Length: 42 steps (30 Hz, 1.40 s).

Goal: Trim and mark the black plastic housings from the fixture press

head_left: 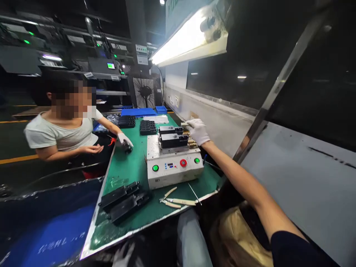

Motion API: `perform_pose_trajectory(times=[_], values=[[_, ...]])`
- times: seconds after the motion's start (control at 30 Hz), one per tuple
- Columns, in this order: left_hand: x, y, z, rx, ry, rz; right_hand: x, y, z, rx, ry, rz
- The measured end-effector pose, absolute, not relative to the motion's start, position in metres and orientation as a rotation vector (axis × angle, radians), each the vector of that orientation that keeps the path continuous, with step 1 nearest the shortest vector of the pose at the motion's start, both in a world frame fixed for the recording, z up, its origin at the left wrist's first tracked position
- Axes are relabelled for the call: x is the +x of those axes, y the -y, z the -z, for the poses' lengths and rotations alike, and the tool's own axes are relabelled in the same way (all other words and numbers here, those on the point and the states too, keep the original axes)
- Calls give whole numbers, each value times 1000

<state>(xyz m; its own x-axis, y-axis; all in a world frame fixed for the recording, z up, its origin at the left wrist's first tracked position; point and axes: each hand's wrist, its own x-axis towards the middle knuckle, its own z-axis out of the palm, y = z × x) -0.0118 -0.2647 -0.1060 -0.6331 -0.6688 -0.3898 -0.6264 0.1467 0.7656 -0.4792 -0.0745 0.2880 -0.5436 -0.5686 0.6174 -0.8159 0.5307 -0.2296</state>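
My right hand (198, 132), in a white glove, reaches out to the far right side of a white bench machine (174, 172). Its fingers are pinched on a small pale strip (184, 124), just above the black fixtures (173, 139) on top of the machine. Brass-coloured parts (191, 142) sit right under the hand. My left hand (124, 254) shows only as a dim, blurred gloved shape below the table's front edge. Whether it holds anything is unclear.
A green mat (125, 170) covers the table. Black trays (124, 201) and pale-handled cutters (175, 202) lie near the front edge. More black trays (148, 127) and blue bins (161, 109) stand at the back. A co-worker's gloved hand (124, 140) rests on a dark part at the left.
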Motion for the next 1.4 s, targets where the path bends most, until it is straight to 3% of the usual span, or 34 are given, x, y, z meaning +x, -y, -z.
perform_pose_trajectory(times=[0.1,0.23,0.37,0.47,0.63,0.83,1.03,1.23,1.3,1.4], values=[[17,271,114,1346,2145,1737,-396,25,-208,1149,2149,-728],[53,269,102,1314,1779,2175,-335,-35,-101,1103,2635,-377],[56,261,53,1203,1714,2249,-338,-48,-56,1047,2834,-311],[44,264,13,1090,1846,1987,-333,-33,-52,1053,2878,-332],[6,287,-29,923,2194,1048,-296,1,-42,1203,2943,-391],[-73,312,-57,689,2525,780,-282,15,-26,1020,3101,-432],[-119,314,-62,731,2713,853,-273,15,-30,1006,3079,-518],[-90,295,-78,854,2301,1343,-266,-1,-46,950,3012,-733],[-68,279,-83,882,2037,1522,-246,-2,-56,967,2973,-913],[-35,251,-91,946,1646,1690,-184,4,-79,1071,2811,-1517]])
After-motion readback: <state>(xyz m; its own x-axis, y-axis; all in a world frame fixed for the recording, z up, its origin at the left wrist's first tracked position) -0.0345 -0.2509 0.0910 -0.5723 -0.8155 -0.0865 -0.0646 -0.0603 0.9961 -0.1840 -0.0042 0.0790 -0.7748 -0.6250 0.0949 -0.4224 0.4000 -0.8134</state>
